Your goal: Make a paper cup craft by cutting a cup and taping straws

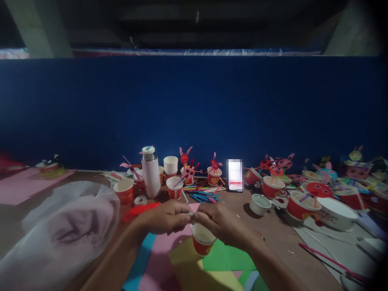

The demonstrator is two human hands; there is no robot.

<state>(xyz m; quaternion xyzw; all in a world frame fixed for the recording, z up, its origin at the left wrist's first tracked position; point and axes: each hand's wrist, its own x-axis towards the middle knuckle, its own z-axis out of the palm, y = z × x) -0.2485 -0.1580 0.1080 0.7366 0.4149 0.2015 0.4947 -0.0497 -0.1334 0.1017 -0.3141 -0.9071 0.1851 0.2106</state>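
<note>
Both hands, left and right, pinch something too small to make out, just above the red-and-white paper cup.

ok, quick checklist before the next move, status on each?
1. Both hands in view: ok, left hand and right hand meet above the near cup.
2. Item in the grip identifiable: cannot tell, fingers hide most of that spot.
3. Near cup upright: ok.
4. Near cup on bare table: not ok, coloured paper lies under it.
5. Near cup's rim unobstructed: not ok, right hand overlaps it in this view.
6. Bottle upright: ok, behind the hands.
</note>
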